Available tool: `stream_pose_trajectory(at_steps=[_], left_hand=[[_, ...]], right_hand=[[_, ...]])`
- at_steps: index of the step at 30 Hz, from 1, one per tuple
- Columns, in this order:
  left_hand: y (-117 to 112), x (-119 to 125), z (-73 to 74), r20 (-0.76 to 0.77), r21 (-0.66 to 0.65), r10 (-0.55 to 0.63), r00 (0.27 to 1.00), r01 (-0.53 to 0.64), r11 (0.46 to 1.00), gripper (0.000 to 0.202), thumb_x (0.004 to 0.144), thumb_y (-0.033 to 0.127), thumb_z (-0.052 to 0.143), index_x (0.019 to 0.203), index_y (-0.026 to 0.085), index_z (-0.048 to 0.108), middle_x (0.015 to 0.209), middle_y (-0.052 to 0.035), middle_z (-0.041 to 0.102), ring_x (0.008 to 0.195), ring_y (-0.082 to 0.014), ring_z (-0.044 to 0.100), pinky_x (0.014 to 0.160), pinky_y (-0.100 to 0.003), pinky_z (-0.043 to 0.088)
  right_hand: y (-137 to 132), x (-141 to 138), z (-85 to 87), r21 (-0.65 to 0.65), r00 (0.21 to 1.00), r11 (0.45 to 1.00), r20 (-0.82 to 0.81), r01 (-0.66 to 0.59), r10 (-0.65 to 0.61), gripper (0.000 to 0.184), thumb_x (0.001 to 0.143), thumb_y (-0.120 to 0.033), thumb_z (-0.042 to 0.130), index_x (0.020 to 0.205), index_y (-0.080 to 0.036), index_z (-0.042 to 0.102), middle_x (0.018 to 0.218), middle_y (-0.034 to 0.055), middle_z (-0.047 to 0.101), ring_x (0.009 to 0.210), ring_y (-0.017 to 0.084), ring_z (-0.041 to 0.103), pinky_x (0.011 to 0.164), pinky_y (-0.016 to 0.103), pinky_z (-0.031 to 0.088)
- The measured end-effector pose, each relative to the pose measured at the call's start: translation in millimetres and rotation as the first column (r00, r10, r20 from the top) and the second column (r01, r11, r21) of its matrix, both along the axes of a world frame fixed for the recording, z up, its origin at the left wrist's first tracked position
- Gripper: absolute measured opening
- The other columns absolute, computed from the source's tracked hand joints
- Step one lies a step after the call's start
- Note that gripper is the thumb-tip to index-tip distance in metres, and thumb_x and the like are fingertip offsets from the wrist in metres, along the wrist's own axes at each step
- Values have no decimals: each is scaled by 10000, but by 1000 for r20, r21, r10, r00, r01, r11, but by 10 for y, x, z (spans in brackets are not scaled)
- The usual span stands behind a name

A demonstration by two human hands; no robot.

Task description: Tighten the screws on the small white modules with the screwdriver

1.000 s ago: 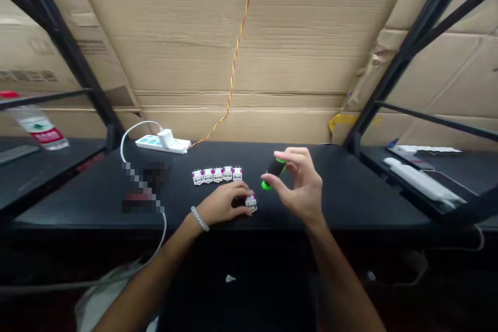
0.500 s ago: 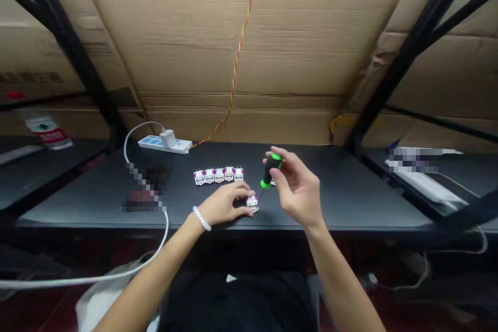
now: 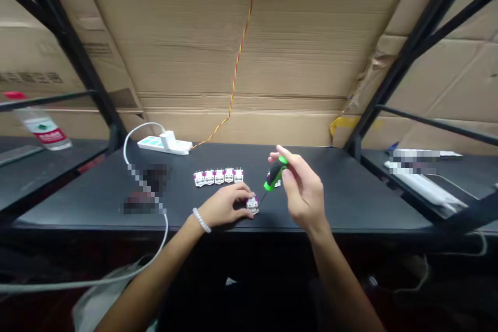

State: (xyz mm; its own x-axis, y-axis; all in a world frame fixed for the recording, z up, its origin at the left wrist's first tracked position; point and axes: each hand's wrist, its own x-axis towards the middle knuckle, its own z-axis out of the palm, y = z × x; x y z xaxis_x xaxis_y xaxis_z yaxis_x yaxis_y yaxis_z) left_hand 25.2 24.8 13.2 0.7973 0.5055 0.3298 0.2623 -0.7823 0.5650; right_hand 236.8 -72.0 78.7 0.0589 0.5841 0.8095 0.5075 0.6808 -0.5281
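My left hand [image 3: 229,203], with a white beaded bracelet [image 3: 202,220] at the wrist, pinches a small white and purple module [image 3: 252,205] against the black tabletop [image 3: 187,207]. A screwdriver [image 3: 276,173] with a black and green handle is gripped between the thumb and fingers of my right hand [image 3: 301,187]. Its thin shaft slants down to the left, the tip at the module's right side; whether it touches is too small to tell. Several similar modules [image 3: 219,176] stand in a row behind my left hand. Another white piece [image 3: 277,183] is partly hidden behind the screwdriver.
A white power strip [image 3: 165,144] with a plugged-in adapter lies at the back left, its white cable [image 3: 168,223] looping over the table's front edge. Black metal posts [image 3: 80,62] frame both sides. A plastic bottle [image 3: 49,132] is at far left, white packets [image 3: 422,182] at far right.
The screwdriver's handle has tilted further to the right, and my right hand has shifted slightly right with it. My left hand and the module stay in place.
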Motion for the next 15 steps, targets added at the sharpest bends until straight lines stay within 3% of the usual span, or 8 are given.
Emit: stream_pose_trajectory(at_steps=[4, 6, 8, 10, 13, 15], left_hand=[[-4, -3, -6, -5, -3, 9, 1000, -9, 1000, 423, 896, 446, 888, 1230, 201, 801, 1225, -98, 740, 1076, -258, 718, 991, -374, 570], [-2, -3, -10, -4, -5, 8, 1000, -8, 1000, 424, 896, 450, 887, 1226, 196, 803, 1224, -102, 738, 1069, -257, 720, 983, -370, 573], [1, -1, -11, 5, -6, -3, 1000, 3, 1000, 419, 904, 453, 879, 1227, 198, 802, 1221, -102, 733, 1071, -254, 719, 986, -368, 573], [3, 0, -10, 4, -7, -7, 1000, 7, 1000, 404, 913, 453, 871, 1223, 204, 799, 1210, -96, 732, 1047, -244, 716, 973, -364, 573], [3, 0, -8, -7, 2, 0, 1000, 0, 1000, 406, 903, 455, 880, 1217, 208, 802, 1212, -94, 736, 1029, -242, 713, 961, -368, 573], [2, -1, -8, -4, 8, 1, 1000, -1, 1000, 418, 897, 449, 887, 1222, 201, 802, 1216, -99, 739, 1036, -248, 715, 967, -371, 571]], right_hand=[[40, -26, -10, 85, 978, 974, -9, 211, -211, 371, 936, -345, 818, 1298, -298, 755, 1185, 87, 686, 1034, 250, 720, 909, 439, 658], [57, -29, -20, 46, 989, 988, -28, 147, -146, 405, 1013, -309, 714, 1418, -311, 699, 1227, 90, 699, 1057, 240, 735, 936, 436, 660], [60, -22, -29, -35, 999, 999, -37, -5, 4, 494, 1088, -269, 554, 1579, -325, 555, 1349, 106, 697, 1153, 245, 743, 963, 437, 663], [55, -13, -31, -70, 996, 994, -42, -80, 77, 511, 1095, -265, 527, 1602, -327, 516, 1409, 111, 676, 1201, 252, 734, 966, 436, 661], [60, -10, -27, -14, 999, 999, -15, 47, -47, 438, 982, -329, 753, 1415, -319, 685, 1297, 90, 661, 1102, 246, 717, 938, 430, 647], [75, -12, -26, 20, 990, 990, -30, 138, -138, 407, 940, -337, 809, 1340, -319, 735, 1223, 75, 642, 998, 220, 697, 904, 421, 642]])
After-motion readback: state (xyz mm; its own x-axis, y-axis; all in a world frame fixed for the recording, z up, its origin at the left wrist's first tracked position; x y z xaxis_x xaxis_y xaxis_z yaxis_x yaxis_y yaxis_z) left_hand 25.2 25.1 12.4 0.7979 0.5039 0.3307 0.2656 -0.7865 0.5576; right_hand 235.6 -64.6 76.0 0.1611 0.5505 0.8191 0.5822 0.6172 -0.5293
